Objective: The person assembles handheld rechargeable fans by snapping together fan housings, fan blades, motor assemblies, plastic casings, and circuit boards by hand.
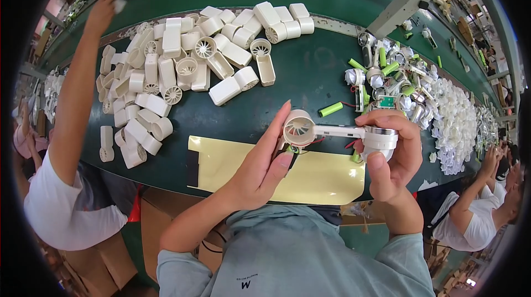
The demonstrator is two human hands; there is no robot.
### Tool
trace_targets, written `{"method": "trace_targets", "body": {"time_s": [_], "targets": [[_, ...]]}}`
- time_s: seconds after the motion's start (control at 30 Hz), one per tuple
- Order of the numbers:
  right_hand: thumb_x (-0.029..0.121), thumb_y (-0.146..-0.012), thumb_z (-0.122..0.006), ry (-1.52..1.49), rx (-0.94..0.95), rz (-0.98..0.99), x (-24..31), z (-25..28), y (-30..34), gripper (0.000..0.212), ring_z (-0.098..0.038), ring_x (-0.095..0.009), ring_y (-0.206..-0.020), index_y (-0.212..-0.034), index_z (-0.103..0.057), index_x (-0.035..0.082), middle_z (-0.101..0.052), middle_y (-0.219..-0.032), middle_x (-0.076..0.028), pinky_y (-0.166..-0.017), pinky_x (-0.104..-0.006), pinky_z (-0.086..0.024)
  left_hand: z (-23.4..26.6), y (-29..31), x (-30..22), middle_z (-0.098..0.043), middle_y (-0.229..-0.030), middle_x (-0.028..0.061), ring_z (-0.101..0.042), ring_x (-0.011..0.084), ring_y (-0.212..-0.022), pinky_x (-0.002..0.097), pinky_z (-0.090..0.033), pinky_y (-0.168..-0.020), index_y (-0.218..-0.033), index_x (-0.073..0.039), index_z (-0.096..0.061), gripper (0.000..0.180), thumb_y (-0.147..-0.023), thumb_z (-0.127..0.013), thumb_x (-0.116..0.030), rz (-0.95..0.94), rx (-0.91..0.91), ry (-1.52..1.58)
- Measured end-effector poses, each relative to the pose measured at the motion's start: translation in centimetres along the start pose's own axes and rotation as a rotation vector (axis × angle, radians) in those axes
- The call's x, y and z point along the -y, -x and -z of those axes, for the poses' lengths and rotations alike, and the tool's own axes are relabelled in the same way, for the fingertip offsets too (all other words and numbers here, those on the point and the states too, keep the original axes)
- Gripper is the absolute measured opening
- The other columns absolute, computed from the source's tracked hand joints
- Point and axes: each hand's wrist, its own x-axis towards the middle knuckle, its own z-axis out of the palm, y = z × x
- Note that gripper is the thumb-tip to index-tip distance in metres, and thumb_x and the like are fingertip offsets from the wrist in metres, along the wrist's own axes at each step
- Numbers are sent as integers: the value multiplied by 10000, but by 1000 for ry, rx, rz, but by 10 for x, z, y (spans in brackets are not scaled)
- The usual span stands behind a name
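Note:
Above the front of the green bench, my left hand (260, 167) is closed around the slotted round end of a cream plastic housing (299, 128). A thin red wire and a small black and green part show beside its fingers. My right hand (395, 158) grips a white round part with a silver rim (380, 141) between thumb and fingers. A narrow light-coloured strip (338, 131) links the two held pieces; whether it is joined to both I cannot tell. Below both hands lies a yellow sheet (232, 167) with a black strip at its left end.
Cream housings (171, 48) are heaped at the left and back. A green battery cell (332, 110) lies near my right hand, beside a pile of wired silver parts (381, 75) and small translucent pieces (453, 120). A metal post (415, 1) rises behind. Co-workers sit on both sides.

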Motion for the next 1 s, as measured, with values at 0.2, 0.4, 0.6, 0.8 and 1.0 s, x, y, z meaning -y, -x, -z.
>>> {"method": "trace_targets", "body": {"time_s": [0.2, 0.4, 0.6, 0.8, 1.0], "targets": [[134, -884, -668, 24, 129, 193, -8, 5, -7, 425, -667, -286, -925, -1222, -539, -90, -650, -1066, -258, -768, -365, -554, 0, 2, -5, -403, -1539, 158, -438, 230, -1378, 315, -301, -1154, -1633, 13, -74, 680, -1054, -419, -82, 75, 12, 53], [160, -902, -650, -5, 121, 167, -6, -1, -7, 417, -674, -288, -917, -1219, -542, -89, -647, -1062, -263, -761, -372, -556, 5, 6, -14, -457, -1489, 129, -519, 182, -1191, 294, -389, -1053, -1632, 15, -124, 636, -1069, -382, -128, 156, 123, 111], [165, -921, -627, -17, 132, 173, -10, 1, -5, 432, -675, -287, -937, -1250, -521, -94, -637, -1075, -256, -779, -370, -554, 9, 8, -6, -528, -1414, 120, -548, 152, -1079, 293, -420, -995, -1628, 19, -150, 602, -1116, -314, -251, 101, 111, 85], [181, -934, -613, -86, 144, 137, -8, 1, -4, 430, -661, -276, -964, -1253, -509, -87, -609, -1115, -253, -784, -368, -551, 5, 7, -7, -633, -1241, 97, -583, 148, -1010, 271, -443, -952, -1629, 0, -188, 567, -1120, -338, -202, 24, 76, 31], [178, -936, -599, -119, 153, 110, -11, 0, -3, 429, -655, -270, -968, -1268, -500, -75, -607, -1117, -243, -787, -370, -551, 5, 9, -9, -643, -1311, 142, -603, 160, -1005, 278, -456, -938, -1587, 5, -328, 535, -1066, -420, -70, -5, 71, -114]]}}
